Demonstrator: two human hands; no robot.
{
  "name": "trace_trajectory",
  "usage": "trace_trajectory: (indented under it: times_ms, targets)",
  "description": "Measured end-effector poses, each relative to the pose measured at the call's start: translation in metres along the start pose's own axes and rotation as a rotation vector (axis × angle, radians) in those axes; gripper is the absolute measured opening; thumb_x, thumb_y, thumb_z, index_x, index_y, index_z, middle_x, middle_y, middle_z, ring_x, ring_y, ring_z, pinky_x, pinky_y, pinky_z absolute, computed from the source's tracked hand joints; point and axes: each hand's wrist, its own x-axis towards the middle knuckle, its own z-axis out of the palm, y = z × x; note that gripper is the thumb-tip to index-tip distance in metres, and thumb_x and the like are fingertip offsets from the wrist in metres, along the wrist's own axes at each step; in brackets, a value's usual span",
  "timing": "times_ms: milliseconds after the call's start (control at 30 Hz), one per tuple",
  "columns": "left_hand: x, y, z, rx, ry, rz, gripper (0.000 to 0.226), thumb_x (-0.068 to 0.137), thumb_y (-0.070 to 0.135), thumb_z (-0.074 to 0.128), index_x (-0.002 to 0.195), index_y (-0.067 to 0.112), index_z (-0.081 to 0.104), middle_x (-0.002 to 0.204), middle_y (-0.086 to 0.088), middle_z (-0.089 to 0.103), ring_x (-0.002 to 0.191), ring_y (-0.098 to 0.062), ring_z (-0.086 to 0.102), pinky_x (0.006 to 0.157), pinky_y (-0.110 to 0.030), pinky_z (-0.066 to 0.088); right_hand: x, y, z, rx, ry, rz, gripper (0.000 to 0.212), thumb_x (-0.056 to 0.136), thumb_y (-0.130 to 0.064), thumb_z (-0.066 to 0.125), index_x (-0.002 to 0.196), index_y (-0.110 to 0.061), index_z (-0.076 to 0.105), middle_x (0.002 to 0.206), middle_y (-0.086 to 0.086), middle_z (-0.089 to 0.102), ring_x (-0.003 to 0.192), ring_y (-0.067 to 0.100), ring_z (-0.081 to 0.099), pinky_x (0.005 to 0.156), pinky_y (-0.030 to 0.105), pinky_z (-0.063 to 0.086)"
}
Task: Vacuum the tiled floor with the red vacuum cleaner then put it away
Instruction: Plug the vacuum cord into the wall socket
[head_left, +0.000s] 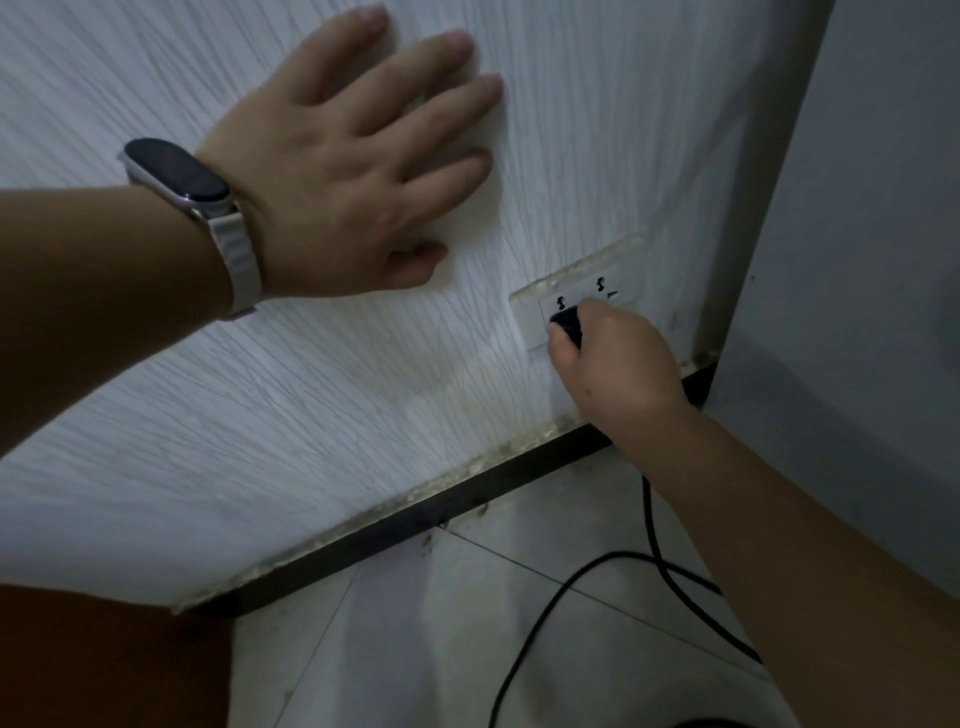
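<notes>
My right hand (615, 364) grips a black plug (566, 322) at the lower left socket of a white wall outlet (597, 291), low on the wall. From the plug a black cord (654, 540) runs down behind my wrist and loops over the pale tiled floor (467, 623). My left hand (353, 156) presses flat against the white textured wall (260, 389), fingers spread and straight, with a dark smart band on the wrist. The red vacuum cleaner is not in view.
A dark skirting board (415, 514) runs along the foot of the wall. A plain grey panel or door (857, 260) stands at the right, past a vertical frame edge. A dark round shape (696, 722) shows at the bottom edge.
</notes>
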Motion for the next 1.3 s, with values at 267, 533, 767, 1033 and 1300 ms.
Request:
trace_trajectory:
  times_ms: [267,533,767,1033,1300]
  targets:
    - [0.002,0.0,-0.006,0.006,-0.041,-0.014,0.055,0.093,0.048,0.041,0.132,0.01,0.046,0.153,-0.016,0.029,0.141,-0.037,0.023,0.113,-0.054,0.015,-0.013,-0.004,-0.014,0.085,-0.028,0.071,0.027,0.096,-0.038,0.048,0.088,-0.014,0.057,0.071,-0.002,0.058,0.067,0.019,0.059,0.057,0.029,0.043]
    - [0.005,-0.002,-0.021,-0.117,-0.137,-0.037,0.057,0.087,0.044,0.051,0.134,0.011,0.047,0.153,-0.017,0.029,0.141,-0.036,0.022,0.114,-0.053,0.013,-0.055,-0.008,-0.052,-0.204,-0.122,-0.049,0.035,0.096,-0.043,0.044,0.115,-0.017,0.058,0.095,0.0,0.058,0.083,0.018,0.055,0.06,0.028,0.039]
    - [0.002,0.06,-0.064,-0.454,-0.14,-0.181,0.051,0.086,0.042,0.05,0.129,0.015,0.049,0.136,-0.014,0.05,0.126,-0.034,0.045,0.105,-0.049,0.033,-0.095,-0.01,-0.09,-0.347,-0.189,-0.166,0.049,0.093,-0.05,0.046,0.132,-0.021,0.05,0.12,0.0,0.055,0.108,0.021,0.052,0.085,0.041,0.051]
    - [-0.005,0.188,-0.094,-0.916,-0.168,-0.438,0.05,0.084,0.043,0.055,0.127,0.018,0.052,0.131,-0.009,0.054,0.118,-0.027,0.052,0.095,-0.041,0.046,-0.132,0.002,-0.106,-0.441,-0.304,-0.273,0.049,0.09,-0.052,0.045,0.13,-0.025,0.053,0.121,-0.003,0.054,0.109,0.02,0.053,0.088,0.039,0.048]
    - [0.007,0.278,-0.129,-1.222,-0.22,-0.485,0.053,0.085,0.051,0.042,0.13,0.024,0.049,0.136,-0.005,0.051,0.124,-0.024,0.047,0.099,-0.042,0.043,-0.196,0.035,-0.128,-0.606,-0.448,-0.263,0.051,0.091,-0.055,0.039,0.125,-0.02,0.055,0.117,0.001,0.055,0.106,0.022,0.053,0.086,0.039,0.049]
